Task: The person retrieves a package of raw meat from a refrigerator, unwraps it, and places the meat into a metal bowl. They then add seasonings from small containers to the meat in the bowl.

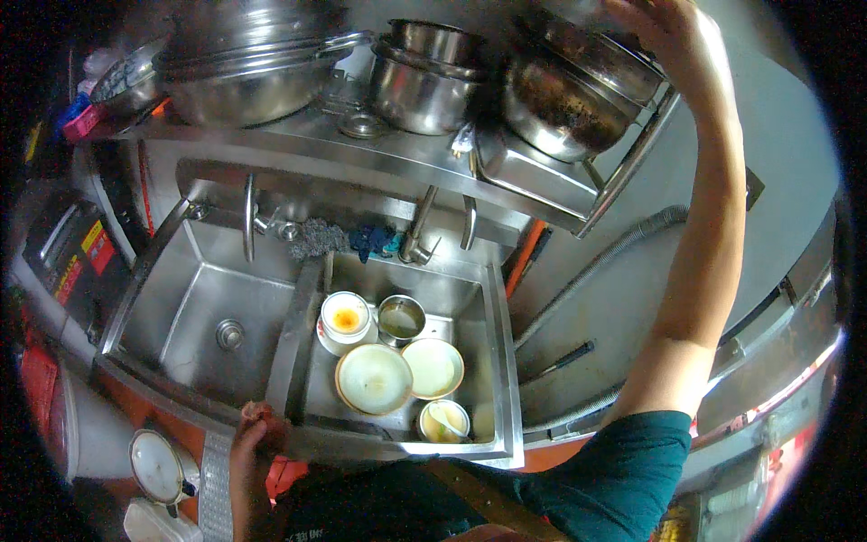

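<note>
My right hand [647, 17] is raised to the top right, by the stacked large metal bowls [572, 101] on the shelf; its fingers are blurred and cut by the frame edge, so its grip is unclear. At the sink's front edge, near the divider, is my left hand [261, 423], dim and blurred. The right basin [498, 352] holds two wide pale bowls [374, 378], a stack of white bowls [346, 314] with orange residue in the top one, a metal cup [402, 318] with liquid, and a small bowl [443, 421] with a white spoon [445, 417] in yellowish liquid.
The left basin [196, 318] shows its drain. Faucets [249, 217], a grey scrubber [318, 238] and dark cloths [371, 242] line the back ledge. Metal pots [427, 95] and large basins [250, 88] crowd the steel shelf [305, 152]. A corrugated hose [609, 251] runs along the right wall.
</note>
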A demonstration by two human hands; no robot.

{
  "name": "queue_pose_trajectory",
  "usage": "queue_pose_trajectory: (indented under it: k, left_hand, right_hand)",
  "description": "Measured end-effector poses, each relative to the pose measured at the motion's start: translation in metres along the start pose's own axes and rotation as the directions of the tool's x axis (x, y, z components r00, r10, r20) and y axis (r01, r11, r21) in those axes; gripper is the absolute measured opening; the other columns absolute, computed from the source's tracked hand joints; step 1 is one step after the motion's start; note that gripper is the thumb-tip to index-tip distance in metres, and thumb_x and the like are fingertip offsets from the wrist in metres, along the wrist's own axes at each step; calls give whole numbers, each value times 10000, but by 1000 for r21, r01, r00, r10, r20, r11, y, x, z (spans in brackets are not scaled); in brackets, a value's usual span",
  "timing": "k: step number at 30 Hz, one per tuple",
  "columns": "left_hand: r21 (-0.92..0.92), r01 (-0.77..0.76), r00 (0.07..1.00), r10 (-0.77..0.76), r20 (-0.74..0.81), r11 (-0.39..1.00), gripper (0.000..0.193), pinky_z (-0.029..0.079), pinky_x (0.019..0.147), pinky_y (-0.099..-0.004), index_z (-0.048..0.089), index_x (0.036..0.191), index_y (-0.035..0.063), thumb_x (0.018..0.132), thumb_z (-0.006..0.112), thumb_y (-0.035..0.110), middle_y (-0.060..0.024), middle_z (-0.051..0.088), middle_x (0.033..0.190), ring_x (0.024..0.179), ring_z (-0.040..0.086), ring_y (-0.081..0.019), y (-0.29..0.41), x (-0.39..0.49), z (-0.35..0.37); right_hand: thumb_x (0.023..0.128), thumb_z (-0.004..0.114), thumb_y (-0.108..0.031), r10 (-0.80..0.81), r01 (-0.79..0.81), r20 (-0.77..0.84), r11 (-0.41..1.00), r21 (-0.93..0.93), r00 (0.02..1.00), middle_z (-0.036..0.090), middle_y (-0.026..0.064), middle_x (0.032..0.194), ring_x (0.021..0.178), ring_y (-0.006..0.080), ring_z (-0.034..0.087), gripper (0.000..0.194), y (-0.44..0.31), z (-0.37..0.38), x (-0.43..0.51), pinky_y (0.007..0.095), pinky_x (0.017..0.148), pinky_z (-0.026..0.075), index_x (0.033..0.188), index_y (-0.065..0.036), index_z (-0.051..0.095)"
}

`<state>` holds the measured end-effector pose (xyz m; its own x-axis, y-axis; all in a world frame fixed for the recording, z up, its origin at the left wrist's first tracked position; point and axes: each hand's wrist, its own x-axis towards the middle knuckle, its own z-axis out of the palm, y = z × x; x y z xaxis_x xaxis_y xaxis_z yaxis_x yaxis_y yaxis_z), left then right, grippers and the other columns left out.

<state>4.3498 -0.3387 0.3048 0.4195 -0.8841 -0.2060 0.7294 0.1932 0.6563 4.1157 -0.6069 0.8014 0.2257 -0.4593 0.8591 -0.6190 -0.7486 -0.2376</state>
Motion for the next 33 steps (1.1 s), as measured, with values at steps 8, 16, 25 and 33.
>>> queue_pose_trajectory:
  k: [8, 16, 25, 33]
  left_hand:
    - [-42, -25, 1000, 25, 16, 999, 365, 486, 774, -363, 478, 1082, 132, 775, 670, 179, -3, 541, 942, 878, 583, -204, -15, 8, -4]
    - [-22, -27, 998, 26, -50, 999, 342, 450, 687, -281, 503, 1076, 135, 771, 651, 175, -12, 550, 848, 751, 561, -171, -17, 2, 2]
    - [-8, 7, 998, -8, -58, 1000, 252, 460, 693, -307, 508, 1026, 91, 790, 594, 69, -30, 550, 792, 752, 556, -165, -24, 2, 6]
    - [-66, 16, 994, -23, -104, 998, 219, 453, 710, -297, 473, 976, 111, 794, 586, 63, -19, 540, 879, 771, 548, -158, -30, -3, 12]
  right_hand:
    - [850, 648, -310, -173, 228, 207, 934, -276, 963, 663, 101, 770, 671, 156, 617, 320, 19, -7, 69, 300, 607, 504, 895, 6, 659]
    - [878, 604, -304, -142, 194, 221, 953, -233, 965, 651, 101, 708, 632, 196, 606, 300, 66, -30, 82, 317, 594, 490, 827, -16, 671]
    - [836, 629, -374, -247, 316, 201, 662, -680, 948, 664, 183, 885, 831, 339, 644, 343, 152, 6, 112, 433, 732, 486, 957, -54, 646]
    - [837, 610, -350, -24, 237, 317, 718, -654, 948, 647, 207, 826, 807, 375, 625, 334, 196, 31, 133, 446, 695, 478, 811, -20, 656]
